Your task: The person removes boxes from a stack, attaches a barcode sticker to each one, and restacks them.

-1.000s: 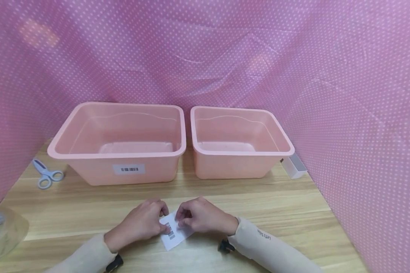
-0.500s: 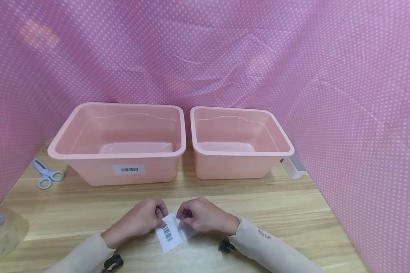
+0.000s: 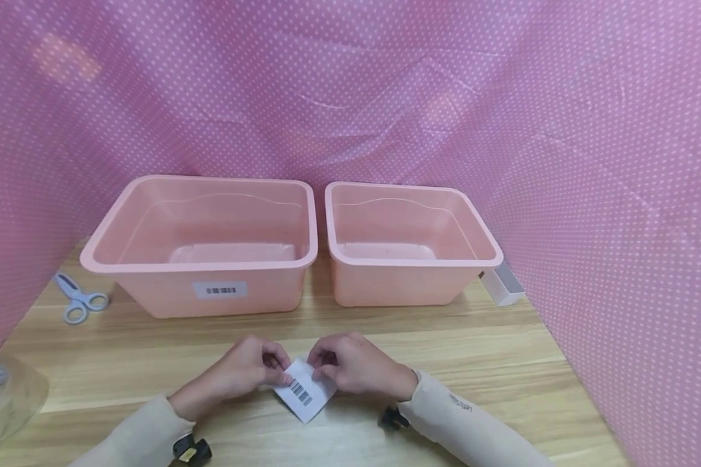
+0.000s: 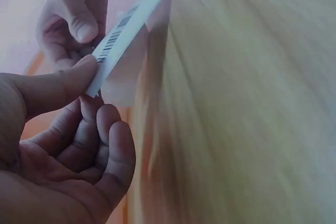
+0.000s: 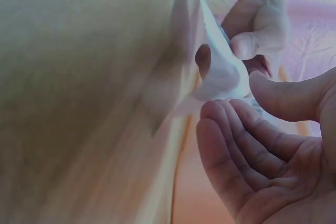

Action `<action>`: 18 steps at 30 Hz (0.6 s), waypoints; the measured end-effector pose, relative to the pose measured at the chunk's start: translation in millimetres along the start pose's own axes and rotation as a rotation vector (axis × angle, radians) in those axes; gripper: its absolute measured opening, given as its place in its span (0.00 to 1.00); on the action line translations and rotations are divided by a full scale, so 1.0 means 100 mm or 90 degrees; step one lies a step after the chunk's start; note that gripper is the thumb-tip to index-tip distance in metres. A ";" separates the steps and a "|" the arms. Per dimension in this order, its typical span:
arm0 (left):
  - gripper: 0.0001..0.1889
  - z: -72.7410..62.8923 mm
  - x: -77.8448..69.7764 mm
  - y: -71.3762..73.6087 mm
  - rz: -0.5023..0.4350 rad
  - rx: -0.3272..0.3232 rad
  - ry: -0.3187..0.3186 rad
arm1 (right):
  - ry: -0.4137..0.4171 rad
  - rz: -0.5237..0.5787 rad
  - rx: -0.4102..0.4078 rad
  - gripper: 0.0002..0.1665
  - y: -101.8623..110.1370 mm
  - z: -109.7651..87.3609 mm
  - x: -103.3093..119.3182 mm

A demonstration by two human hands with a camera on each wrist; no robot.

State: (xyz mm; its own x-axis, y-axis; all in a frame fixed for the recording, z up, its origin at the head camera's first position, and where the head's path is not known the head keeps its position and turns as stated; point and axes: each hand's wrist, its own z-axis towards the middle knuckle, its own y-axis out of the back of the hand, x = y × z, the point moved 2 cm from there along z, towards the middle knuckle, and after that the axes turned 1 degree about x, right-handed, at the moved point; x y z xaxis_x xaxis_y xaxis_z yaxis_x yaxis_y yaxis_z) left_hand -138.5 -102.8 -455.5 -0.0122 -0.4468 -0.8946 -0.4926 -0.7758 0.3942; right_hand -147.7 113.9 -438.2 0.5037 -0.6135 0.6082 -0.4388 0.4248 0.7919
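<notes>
– Pink dotted cloth [image 3: 350, 84] surrounds your wood-grain bench [image 3: 502, 363]. What stands at the back?

– Side by side, a left tub [image 3: 169, 298] and a right tub [image 3: 397, 285], both pink. The left one bears a barcode label [image 3: 221, 290]; pale-blue scissors [image 3: 80, 299] lie left of it. Beside the right one sits a white box [image 3: 505, 285].

– And your hands?

– They meet at a white slip [image 3: 306, 395] printed with a barcode, raised above the bench's near part. Your left hand [image 3: 245, 370] pinches its left edge between thumb and fingers; your right hand [image 3: 359, 370] pinches the opposite edge.

– Anything else near?

– Clear tape [image 3: 26, 399], at your far left.
</notes>
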 end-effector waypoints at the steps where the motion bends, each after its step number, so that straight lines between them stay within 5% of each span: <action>1: 0.09 0.00 -0.01 -0.01 0.000 -0.001 -0.006 | 0.005 0.001 -0.010 0.06 0.02 -0.01 0.00; 9: 0.09 0.03 -0.13 0.00 -0.008 -0.014 -0.043 | 0.030 0.019 -0.074 0.03 0.16 -0.05 0.01; 18: 0.09 0.03 -0.25 -0.02 -0.016 -0.095 -0.042 | 0.097 -0.002 -0.188 0.07 0.25 -0.08 0.02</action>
State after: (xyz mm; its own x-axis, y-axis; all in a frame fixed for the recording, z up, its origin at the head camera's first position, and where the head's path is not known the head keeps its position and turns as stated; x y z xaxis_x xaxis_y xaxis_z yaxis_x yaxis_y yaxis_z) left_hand -139.9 -89.0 -434.5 -0.0617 -0.4004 -0.9143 -0.3589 -0.8459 0.3946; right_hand -151.4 128.6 -417.1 0.6206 -0.5179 0.5888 -0.2137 0.6107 0.7625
